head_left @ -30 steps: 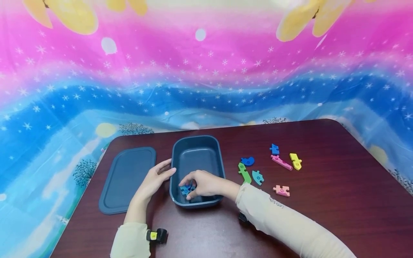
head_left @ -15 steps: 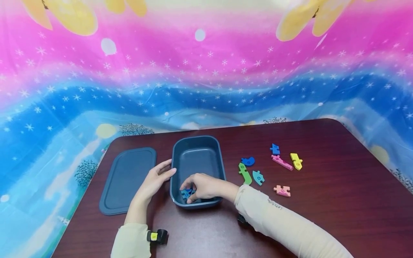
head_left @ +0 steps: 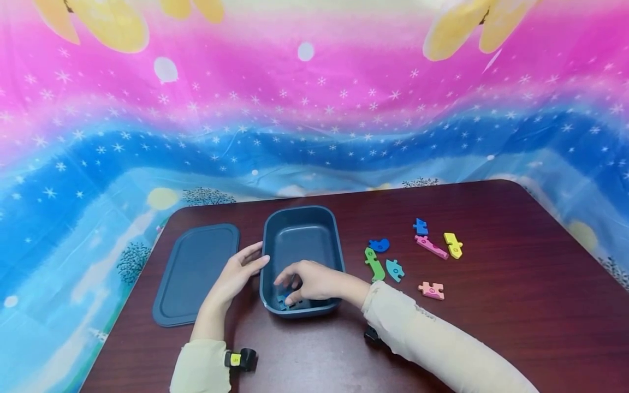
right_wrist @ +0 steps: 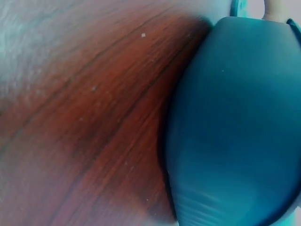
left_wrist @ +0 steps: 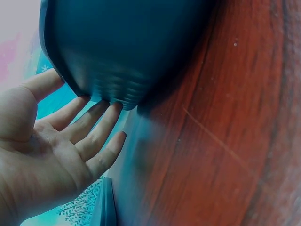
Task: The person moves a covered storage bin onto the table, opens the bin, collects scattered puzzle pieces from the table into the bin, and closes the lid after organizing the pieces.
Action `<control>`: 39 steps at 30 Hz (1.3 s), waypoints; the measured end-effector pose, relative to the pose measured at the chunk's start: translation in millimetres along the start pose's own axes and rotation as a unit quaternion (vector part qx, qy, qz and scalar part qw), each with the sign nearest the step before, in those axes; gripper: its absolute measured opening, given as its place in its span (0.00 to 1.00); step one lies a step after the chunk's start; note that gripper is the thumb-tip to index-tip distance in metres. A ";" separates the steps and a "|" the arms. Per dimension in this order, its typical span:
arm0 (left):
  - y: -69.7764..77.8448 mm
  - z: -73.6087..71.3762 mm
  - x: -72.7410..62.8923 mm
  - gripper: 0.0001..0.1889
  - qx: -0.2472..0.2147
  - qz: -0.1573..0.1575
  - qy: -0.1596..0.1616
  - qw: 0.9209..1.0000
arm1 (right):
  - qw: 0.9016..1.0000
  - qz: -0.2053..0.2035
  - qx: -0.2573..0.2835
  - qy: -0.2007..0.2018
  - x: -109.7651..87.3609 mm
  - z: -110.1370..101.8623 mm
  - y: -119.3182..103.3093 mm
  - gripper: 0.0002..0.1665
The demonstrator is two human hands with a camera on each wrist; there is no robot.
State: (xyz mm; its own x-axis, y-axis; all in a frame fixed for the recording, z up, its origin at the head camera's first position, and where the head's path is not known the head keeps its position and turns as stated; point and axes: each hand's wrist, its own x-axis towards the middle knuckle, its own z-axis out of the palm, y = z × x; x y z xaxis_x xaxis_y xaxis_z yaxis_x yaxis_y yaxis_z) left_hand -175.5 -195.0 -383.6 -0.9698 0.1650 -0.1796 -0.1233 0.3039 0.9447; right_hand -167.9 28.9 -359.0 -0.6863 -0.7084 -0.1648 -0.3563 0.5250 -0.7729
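A dark blue-grey box point(head_left: 304, 245) stands uncovered on the table. My left hand point(head_left: 238, 275) is at its left side, thumb at the rim. In the left wrist view, the left fingers point(left_wrist: 96, 136) are fairly straight, some fingertips touching the box's outer wall. My right hand point(head_left: 316, 281) reaches over the box's right wall into its near end, thumb and index finger apart. Just below them lie blue puzzle pieces point(head_left: 282, 302), partly hidden by the thumb. No piece shows between the right fingertips. The right wrist view shows only the box's outside wall point(right_wrist: 235, 108) and the tabletop.
A matching lid point(head_left: 196, 278) lies flat left of the box. To the right are loose puzzle pieces: dark blue point(head_left: 379, 245), green point(head_left: 374, 265), teal point(head_left: 395, 271), blue point(head_left: 420, 226), long pink point(head_left: 431, 247), yellow point(head_left: 453, 245) and peach point(head_left: 431, 290). A patterned cloth point(head_left: 314, 131) hangs behind the table.
My right hand dips slightly into the box, then rises a little with its fingers apart; the blue pieces now lie below its fingertips. The left hand stays at the box's side.
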 end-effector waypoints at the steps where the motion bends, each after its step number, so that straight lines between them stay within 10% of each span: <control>1: 0.5 0.1 -0.3 0.33 0.002 0.001 0.000 1.000 | 1.000 -0.004 0.007 0.002 -1.1 -0.8 -0.4 0.21; 27: 9.4 1.2 -2.4 0.31 -0.001 -0.016 -0.002 1.000 | 0.978 -0.083 0.132 0.142 -65.4 -16.4 -11.8 0.17; 39: 7.2 0.5 -3.5 0.32 -0.005 -0.007 -0.014 1.000 | 0.968 -0.055 0.146 0.197 -101.8 -22.7 -1.9 0.15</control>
State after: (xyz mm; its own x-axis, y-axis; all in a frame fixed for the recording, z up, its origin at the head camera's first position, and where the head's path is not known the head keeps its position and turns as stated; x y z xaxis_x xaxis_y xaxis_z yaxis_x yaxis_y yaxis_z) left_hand -172.9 -192.9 -376.3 -0.9617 0.1862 -0.2010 -0.1398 0.2974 0.9445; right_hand -111.7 110.8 -326.9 -0.8630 -0.4882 0.1301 -0.2864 0.2604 -0.9221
